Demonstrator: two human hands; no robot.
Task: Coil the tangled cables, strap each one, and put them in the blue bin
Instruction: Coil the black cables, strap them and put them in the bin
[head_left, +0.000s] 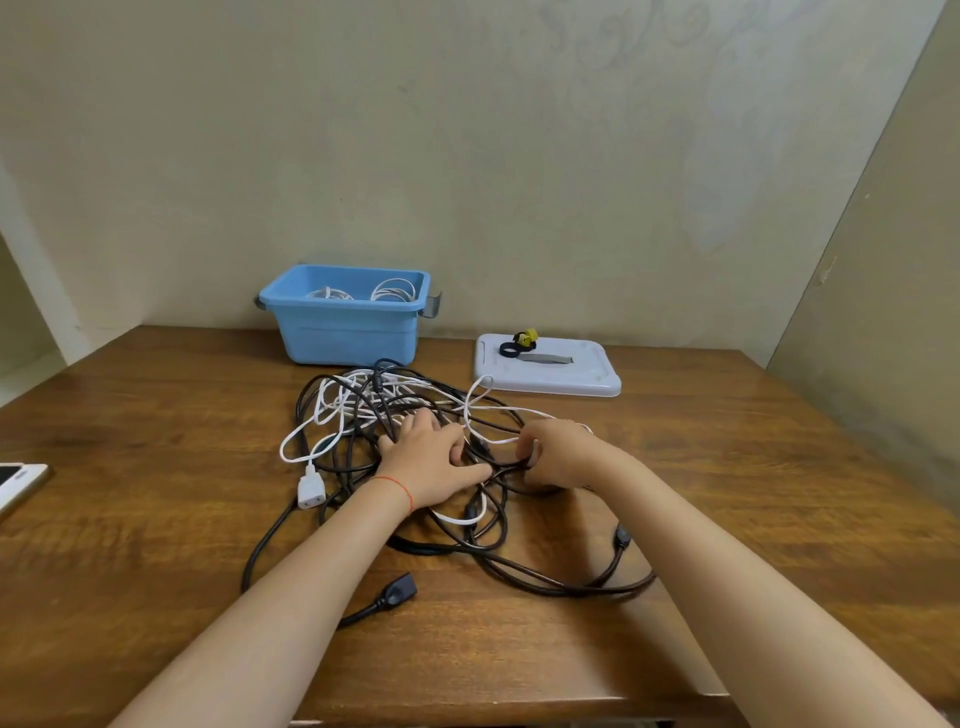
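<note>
a home corner: wooden table (156, 519), worn patterned wall (519, 156), phone (18, 483)

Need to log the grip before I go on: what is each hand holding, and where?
Right hand pinches a black cable mid-length, inside the tangle. Left hand rests flat on the tangle, fingers spread, gripping nothing.

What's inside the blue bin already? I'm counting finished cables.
Two white coils show above the rim of the bin, one left, one right. The front wall hides their lower parts and the bin floor.
</note>
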